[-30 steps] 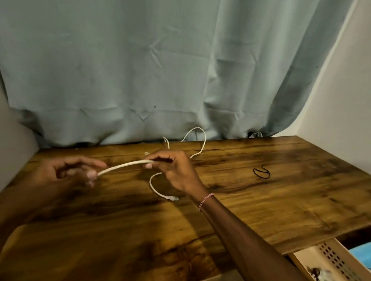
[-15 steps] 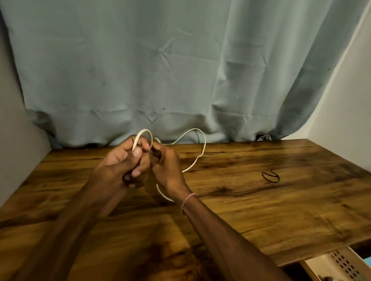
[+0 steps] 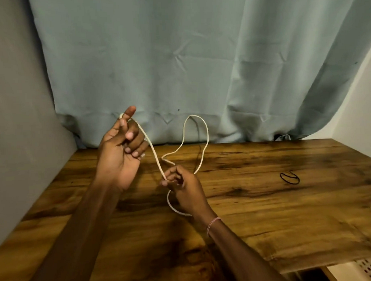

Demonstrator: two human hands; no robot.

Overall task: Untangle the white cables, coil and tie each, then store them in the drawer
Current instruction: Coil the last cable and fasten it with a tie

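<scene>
My left hand (image 3: 121, 155) grips the white cable (image 3: 154, 154) raised above the table (image 3: 267, 211), my right hand (image 3: 185, 188) pinches it lower, and I should now wind even, untwisted loops around the left fingers.

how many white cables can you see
1. The cable runs from the raised left hand down to the right hand above the table, looping behind it. Others may be hidden out of frame.
</scene>
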